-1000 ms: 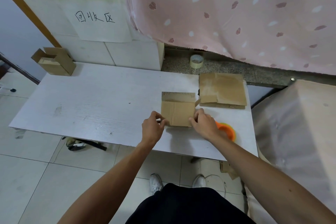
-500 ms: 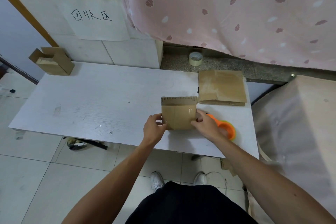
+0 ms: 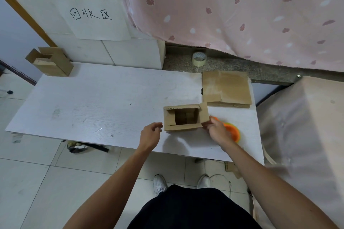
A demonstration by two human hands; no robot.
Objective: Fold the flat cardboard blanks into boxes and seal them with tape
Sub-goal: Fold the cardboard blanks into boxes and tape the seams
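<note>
A small brown cardboard box [image 3: 183, 127] stands opened out on the white table [image 3: 93, 102], its open mouth facing up toward me and its top flaps spread. My right hand [image 3: 216, 130] pinches the box's right flap at its lower corner. Just left of the box, my left hand [image 3: 150, 135] hovers with loosely curled fingers and holds nothing. A stack of flat cardboard blanks [image 3: 227, 87] lies behind the box at the table's back right. An orange tape dispenser [image 3: 232, 132] sits partly hidden under my right hand.
A roll of clear tape [image 3: 199, 58] stands on the stone ledge behind the table. A folded box [image 3: 50, 62] sits at the back left corner. White blocks with a handwritten sign [image 3: 93, 16] and a pink curtain [image 3: 242, 11] back the table. A covered object [image 3: 307, 126] stands at the right.
The flat blank was lifted and opened into a box shape, its mouth now facing up. My left hand let go and drew slightly away; my right hand shifted to the right flap.
</note>
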